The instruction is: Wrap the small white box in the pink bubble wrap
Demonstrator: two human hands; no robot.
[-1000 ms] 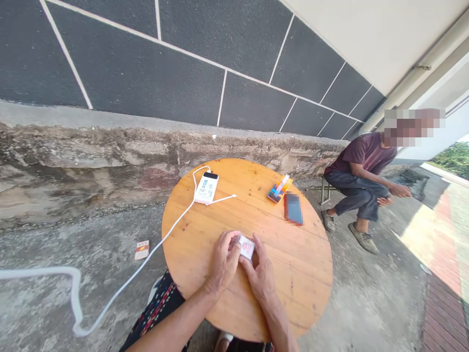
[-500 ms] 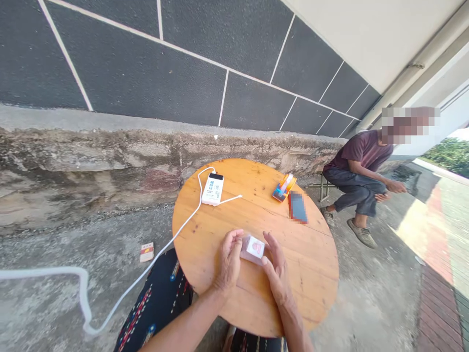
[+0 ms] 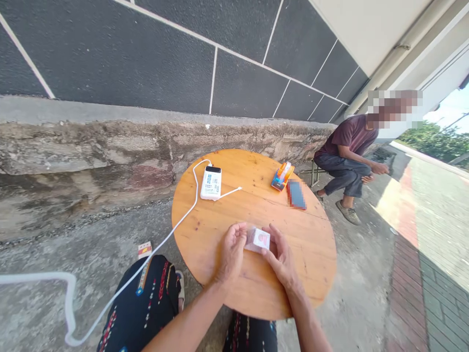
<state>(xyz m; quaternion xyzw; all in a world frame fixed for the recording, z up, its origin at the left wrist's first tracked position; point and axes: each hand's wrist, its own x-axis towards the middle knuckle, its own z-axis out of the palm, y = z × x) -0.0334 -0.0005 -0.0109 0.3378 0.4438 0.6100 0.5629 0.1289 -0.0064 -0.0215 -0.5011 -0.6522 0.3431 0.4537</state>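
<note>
- The small box [image 3: 261, 238], white with red print on the face that shows, sits between both hands over the near middle of the round wooden table [image 3: 311, 256]; whether it rests on the wood or is lifted slightly is hard to tell.
- A translucent part, seemingly clear wrapping [image 3: 249, 240], shows at its left side, so the left fingertips are best placed on that edge and off the printed face.
- The left hand [image 3: 232, 250] has its fingers half curled and its thumb close to the forefinger, beside the wrapping; I cannot tell whether they pinch it.
- The right hand [image 3: 281, 254] has thumb and forefinger parted, at the near and far corners of the box's right side; how firmly they press, if at all, does not show.
- A light, even hold from the right suits a box this small: a hard squeeze could dent it, a loose one could let it twist.
- Work low over the wood, so a slip costs little.
- Elbow room matters on the left, where the white cable [image 3: 176, 226] crosses the rim; a snag could drag the white device [image 3: 211, 184].
- The tape dispenser [image 3: 282, 177] and phone [image 3: 296, 194] lie far right, clear of both hands.
</note>
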